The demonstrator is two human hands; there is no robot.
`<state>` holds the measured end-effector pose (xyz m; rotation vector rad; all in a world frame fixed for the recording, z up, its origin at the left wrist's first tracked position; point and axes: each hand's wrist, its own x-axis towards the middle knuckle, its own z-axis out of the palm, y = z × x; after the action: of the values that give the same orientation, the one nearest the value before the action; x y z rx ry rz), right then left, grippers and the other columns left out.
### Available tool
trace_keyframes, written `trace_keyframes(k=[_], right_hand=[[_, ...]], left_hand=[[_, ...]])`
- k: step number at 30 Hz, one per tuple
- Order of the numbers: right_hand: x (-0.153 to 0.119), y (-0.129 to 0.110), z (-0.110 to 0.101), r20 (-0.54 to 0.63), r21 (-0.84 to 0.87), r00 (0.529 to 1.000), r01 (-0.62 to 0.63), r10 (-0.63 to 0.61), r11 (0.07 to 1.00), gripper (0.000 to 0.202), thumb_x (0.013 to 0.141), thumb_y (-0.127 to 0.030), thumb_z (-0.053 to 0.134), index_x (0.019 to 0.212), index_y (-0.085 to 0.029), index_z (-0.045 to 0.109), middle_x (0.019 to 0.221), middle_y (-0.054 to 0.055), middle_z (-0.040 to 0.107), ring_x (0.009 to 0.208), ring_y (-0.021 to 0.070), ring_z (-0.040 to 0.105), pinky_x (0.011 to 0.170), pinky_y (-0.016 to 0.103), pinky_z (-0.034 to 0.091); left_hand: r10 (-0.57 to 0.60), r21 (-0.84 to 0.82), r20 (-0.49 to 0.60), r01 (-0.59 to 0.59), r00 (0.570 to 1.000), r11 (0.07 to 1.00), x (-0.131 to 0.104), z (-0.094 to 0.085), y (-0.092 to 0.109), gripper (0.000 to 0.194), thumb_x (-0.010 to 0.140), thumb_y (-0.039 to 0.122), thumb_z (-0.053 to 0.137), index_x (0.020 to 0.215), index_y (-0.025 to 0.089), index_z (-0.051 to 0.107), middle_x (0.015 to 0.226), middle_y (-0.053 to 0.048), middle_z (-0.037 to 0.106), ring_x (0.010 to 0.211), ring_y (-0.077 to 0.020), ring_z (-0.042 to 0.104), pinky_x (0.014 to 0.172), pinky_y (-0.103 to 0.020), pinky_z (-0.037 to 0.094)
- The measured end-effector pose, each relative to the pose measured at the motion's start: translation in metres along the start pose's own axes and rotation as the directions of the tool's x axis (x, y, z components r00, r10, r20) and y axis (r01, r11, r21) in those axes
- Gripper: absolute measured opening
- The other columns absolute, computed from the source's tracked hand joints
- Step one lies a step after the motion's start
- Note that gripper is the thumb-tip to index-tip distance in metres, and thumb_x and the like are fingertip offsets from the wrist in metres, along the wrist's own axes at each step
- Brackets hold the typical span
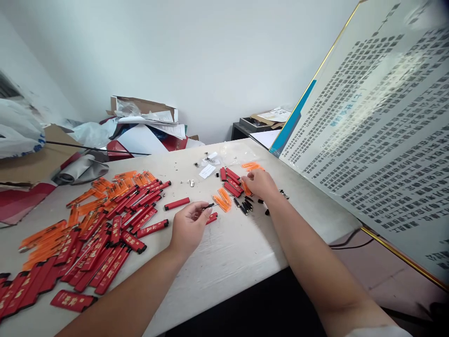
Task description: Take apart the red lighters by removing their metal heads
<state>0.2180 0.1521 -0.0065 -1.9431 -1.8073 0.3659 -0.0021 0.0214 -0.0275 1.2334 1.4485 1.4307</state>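
Note:
My left hand [189,224] is closed, pinching a small thin black part [209,206] between thumb and fingertips. Just beneath it a red lighter case [212,218] lies on the table. My right hand [260,183] reaches farther out, its fingers bent together on an orange see-through lighter body [247,189]; the palm hides part of the grip. Beside that hand sit several red lighter cases [233,188] with black ends. Between the hands are a few orange lighter bodies [222,201] and a cluster of small black parts [242,206].
A large heap of red lighter cases [105,252] and orange bodies [105,187] covers the table's left side. Small metal bits [191,183] and a paper slip [206,171] lie mid-table. A big framed text board [379,140] leans at right. Boxes and papers [147,126] stand behind.

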Motion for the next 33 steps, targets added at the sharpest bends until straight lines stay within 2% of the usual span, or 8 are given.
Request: trace_keyframes(k=[3,5,8,10,16,26,30,33], right_hand=[[-0.018,-0.007,-0.009,-0.048,0.085,0.997,0.063,-0.059,0.994,0.027,0.089,-0.039,0.052,0.089,-0.017,0.067,0.089,0.007,0.069,0.079,0.0183,0.061,0.068,0.029,0.043],[-0.036,-0.016,-0.010,0.091,0.344,0.973,0.169,-0.212,0.924,0.031,0.088,-0.045,0.054,0.088,-0.017,0.067,0.080,0.004,0.067,0.067,0.0139,0.058,0.061,0.026,0.044],[-0.062,-0.032,-0.004,0.362,0.785,0.760,0.064,-0.540,0.616,0.035,0.078,-0.046,0.068,0.098,-0.017,0.065,0.078,0.001,0.063,0.054,0.0095,0.053,0.050,0.024,0.043],[-0.073,-0.042,0.006,0.359,0.883,0.707,-0.047,-0.609,0.466,0.034,0.075,-0.042,0.074,0.093,-0.015,0.064,0.071,-0.001,0.061,0.050,0.0084,0.052,0.047,0.024,0.044],[-0.076,-0.050,0.026,0.375,0.926,0.763,-0.280,-0.527,0.253,0.032,0.068,-0.033,0.083,0.086,-0.015,0.064,0.059,-0.004,0.060,0.045,0.0081,0.054,0.044,0.022,0.046],[-0.074,-0.049,0.027,0.410,0.909,0.706,-0.364,-0.577,0.201,0.025,0.072,-0.033,0.080,0.080,-0.014,0.066,0.055,-0.003,0.060,0.045,0.0080,0.056,0.046,0.020,0.048],[-0.073,-0.050,0.028,0.376,0.924,0.730,-0.339,-0.571,0.175,0.026,0.072,-0.034,0.080,0.081,-0.015,0.064,0.056,-0.004,0.059,0.044,0.0082,0.055,0.043,0.021,0.047],[-0.072,-0.049,0.027,0.364,0.930,0.740,-0.323,-0.566,0.176,0.027,0.071,-0.034,0.080,0.079,-0.015,0.063,0.065,-0.003,0.062,0.045,0.0076,0.055,0.044,0.022,0.048]], left_hand=[[0.002,-0.017,0.000,-0.002,1.000,1.000,0.000,0.001,-0.002,0.021,0.071,0.030,0.074,0.086,0.016,0.073,0.081,-0.004,0.074,0.072,-0.0149,0.067,0.069,-0.028,0.057],[0.003,-0.027,-0.002,-0.003,1.000,1.000,0.000,0.001,-0.003,0.021,0.071,0.030,0.074,0.086,0.016,0.072,0.082,-0.004,0.074,0.073,-0.0156,0.069,0.070,-0.028,0.058],[0.012,-0.063,0.000,-0.012,1.000,0.998,0.000,0.001,-0.002,0.022,0.072,0.033,0.074,0.087,0.016,0.072,0.082,-0.005,0.075,0.075,-0.0167,0.071,0.071,-0.028,0.059],[0.026,-0.090,0.002,-0.026,1.000,0.996,-0.001,0.002,-0.001,0.021,0.073,0.033,0.074,0.086,0.016,0.072,0.081,-0.005,0.076,0.075,-0.0170,0.071,0.071,-0.028,0.059],[0.054,-0.077,0.001,-0.054,0.999,0.996,-0.003,0.002,0.001,0.019,0.074,0.032,0.074,0.085,0.016,0.073,0.080,-0.005,0.076,0.074,-0.0174,0.071,0.070,-0.028,0.059],[-0.131,-0.321,0.095,0.155,0.987,0.934,-0.003,0.002,0.007,0.024,0.070,0.034,0.078,0.081,0.014,0.072,0.072,-0.004,0.074,0.058,-0.0103,0.064,0.057,-0.022,0.052],[-0.202,-0.405,0.178,0.259,0.963,0.877,-0.001,0.001,0.010,0.025,0.068,0.034,0.079,0.079,0.013,0.070,0.073,-0.006,0.074,0.055,-0.0100,0.062,0.054,-0.022,0.049],[-0.183,-0.382,0.166,0.234,0.969,0.894,-0.001,0.001,0.009,0.025,0.068,0.034,0.079,0.079,0.013,0.070,0.072,-0.006,0.074,0.054,-0.0107,0.061,0.053,-0.024,0.049]])
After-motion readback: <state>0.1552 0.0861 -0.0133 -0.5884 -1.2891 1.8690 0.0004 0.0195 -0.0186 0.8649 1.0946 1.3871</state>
